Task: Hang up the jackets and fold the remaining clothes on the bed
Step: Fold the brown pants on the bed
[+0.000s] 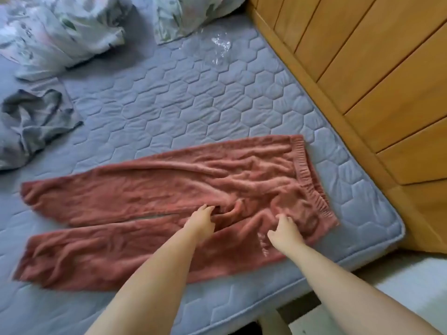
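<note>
Rust-red fleece trousers (150,189) lie spread flat across the blue quilted bed (183,105), legs pointing left, elastic waistband at the right near the mattress corner. My left hand (202,220) pinches a fold of the fabric at the crotch, where the two legs split. Just to its right, my right hand (284,232) has its fingers curled into the fabric of the seat, below the waistband. A crumpled grey garment (31,124) sits at the bed's left edge.
Two floral pillows (63,30) lie at the head of the bed, with a crinkled clear plastic wrapper (221,48) beside them. A wooden panelled headboard (362,68) runs along the right side. The mattress corner (396,228) is at the lower right, pale floor beyond.
</note>
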